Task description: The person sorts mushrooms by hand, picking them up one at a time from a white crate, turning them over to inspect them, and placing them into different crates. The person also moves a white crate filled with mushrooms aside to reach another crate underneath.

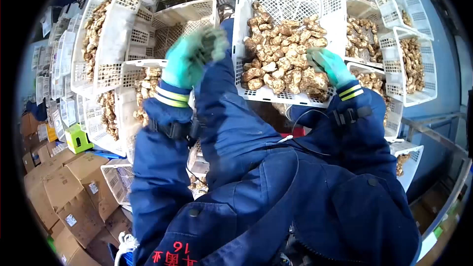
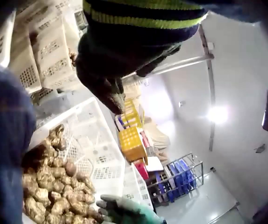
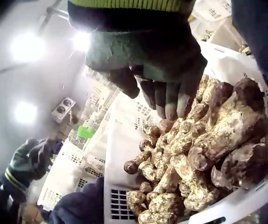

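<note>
Currently, the knobbly pieces [image 1: 288, 51] lie heaped in the white basket [image 1: 241, 34] in front of me. My gloved right hand [image 1: 330, 64] is at the heap's right side: fingers extended and slightly bent, thumb apart, fingertips at the pieces, no grasp visible. Whether they bear on a piece, I cannot tell. My gloved left hand [image 1: 197, 51] is left of the basket, apart from the heap; its fingers are partly open, with nothing visible in hold. Handling estimate: each piece should be light, firm but brittle, and easily bruised, with a rough skin offering adequate friction. Recommended hold: thumb and fingers around the thick body, with light pressure; avoid the narrow ends and projecting knobs, which may snap.
</note>
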A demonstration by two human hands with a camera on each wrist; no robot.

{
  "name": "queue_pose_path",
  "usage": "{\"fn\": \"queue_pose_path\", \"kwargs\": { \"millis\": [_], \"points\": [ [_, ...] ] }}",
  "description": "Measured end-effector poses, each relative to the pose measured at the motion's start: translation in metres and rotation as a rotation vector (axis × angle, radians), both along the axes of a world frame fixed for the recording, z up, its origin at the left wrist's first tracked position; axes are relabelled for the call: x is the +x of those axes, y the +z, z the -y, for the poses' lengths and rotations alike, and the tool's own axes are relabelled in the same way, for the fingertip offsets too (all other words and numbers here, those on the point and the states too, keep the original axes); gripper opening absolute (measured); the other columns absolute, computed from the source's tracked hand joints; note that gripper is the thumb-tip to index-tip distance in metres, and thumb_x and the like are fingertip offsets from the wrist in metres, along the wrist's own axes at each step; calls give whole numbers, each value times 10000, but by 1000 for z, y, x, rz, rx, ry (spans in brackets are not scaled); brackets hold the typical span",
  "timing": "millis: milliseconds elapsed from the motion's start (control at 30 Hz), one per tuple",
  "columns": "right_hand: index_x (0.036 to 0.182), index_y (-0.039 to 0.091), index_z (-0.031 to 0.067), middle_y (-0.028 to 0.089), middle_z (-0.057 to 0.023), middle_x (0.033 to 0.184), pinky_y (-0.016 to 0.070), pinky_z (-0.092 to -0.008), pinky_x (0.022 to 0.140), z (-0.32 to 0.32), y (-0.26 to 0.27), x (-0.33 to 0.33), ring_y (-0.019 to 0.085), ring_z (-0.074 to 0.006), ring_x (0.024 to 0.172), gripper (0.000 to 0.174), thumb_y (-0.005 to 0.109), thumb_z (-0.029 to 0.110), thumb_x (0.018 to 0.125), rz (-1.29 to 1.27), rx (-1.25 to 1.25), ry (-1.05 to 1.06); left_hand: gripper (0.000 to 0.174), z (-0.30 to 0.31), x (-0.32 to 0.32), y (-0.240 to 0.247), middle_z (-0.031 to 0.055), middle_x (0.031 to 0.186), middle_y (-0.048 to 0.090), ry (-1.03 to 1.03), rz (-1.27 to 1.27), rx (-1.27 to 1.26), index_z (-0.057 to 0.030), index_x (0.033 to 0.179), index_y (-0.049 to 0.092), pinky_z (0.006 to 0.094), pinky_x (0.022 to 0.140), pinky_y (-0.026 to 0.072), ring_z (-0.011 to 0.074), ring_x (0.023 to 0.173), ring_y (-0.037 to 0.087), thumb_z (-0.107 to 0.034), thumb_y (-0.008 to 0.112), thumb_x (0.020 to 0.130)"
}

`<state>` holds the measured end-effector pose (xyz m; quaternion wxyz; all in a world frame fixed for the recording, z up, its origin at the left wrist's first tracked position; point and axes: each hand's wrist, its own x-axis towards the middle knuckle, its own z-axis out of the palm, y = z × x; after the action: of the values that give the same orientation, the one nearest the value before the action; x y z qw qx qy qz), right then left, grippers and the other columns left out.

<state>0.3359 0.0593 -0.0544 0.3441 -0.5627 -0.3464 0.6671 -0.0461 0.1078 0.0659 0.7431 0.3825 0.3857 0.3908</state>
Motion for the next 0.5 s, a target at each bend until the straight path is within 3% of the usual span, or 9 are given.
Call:
{"fn": "queue_pose_path", "kwargs": {
  "millis": [33,67,100,167,233,267,333,400,500],
  "points": [
    [1239,586,44,648,1,988,455,-198,691,-8,9,-8,583,-70,830,338,558,251,973,132,63,52,574,16,12,-16,184,1278,549,24,-15,-147,25,1378,399,379,925,504,272,1102,599,-376,491,976],
    [1233,592,42,623,30,927,443,-199,666,-17,-4,-10,547,-62,774,327,547,236,974,217,145,79,544,33,16,-45,163,1224,572,-100,250,-39,31,1336,436,353,858,523,254,1046,616,-361,514,967],
    [1238,592,60,616,27,900,435,-197,653,-29,-19,-15,530,-61,739,328,548,239,967,243,161,129,485,49,32,-51,174,1182,577,54,69,-312,40,1295,455,327,827,533,266,1024,622,-311,519,966],
    [1251,590,110,643,-40,889,470,-257,668,-49,-21,-34,579,-127,713,347,545,262,942,518,116,337,410,83,66,-53,194,1136,597,77,219,-442,48,1269,463,305,804,532,245,990,634,-248,484,986],
    [1328,522,122,654,-84,980,498,-305,750,-69,-26,-56,621,-188,853,418,548,221,923,651,290,522,440,104,79,-71,185,1167,605,-98,251,-495,50,1293,455,309,807,525,234,996,635,-275,479,999],
    [1378,480,122,635,-38,1031,493,-271,741,-77,3,-80,593,-136,883,453,549,169,932,701,205,623,453,110,80,-74,182,1182,604,-157,242,-522,50,1308,446,308,808,523,231,998,634,-283,479,1002],
    [1393,455,131,591,-127,1229,482,-373,900,-92,-31,-101,588,-284,1088,513,564,207,898,884,778,706,458,105,81,-81,165,1179,608,-97,260,-511,46,1326,438,307,816,523,223,992,634,-277,481,1004],
    [1427,398,140,415,-171,1447,319,-429,1106,-100,-36,-131,390,-356,1331,618,580,332,869,1028,730,864,454,100,80,-87,153,1176,610,-47,295,-525,41,1338,433,306,820,524,215,985,634,-265,481,1006],
    [1403,416,128,471,-148,1397,358,-448,1061,-96,-55,-164,420,-389,1286,653,605,425,854,1160,637,809,429,101,78,-97,142,1160,614,8,374,-550,33,1346,434,306,815,532,209,975,634,-233,475,1012]
  ]
}}
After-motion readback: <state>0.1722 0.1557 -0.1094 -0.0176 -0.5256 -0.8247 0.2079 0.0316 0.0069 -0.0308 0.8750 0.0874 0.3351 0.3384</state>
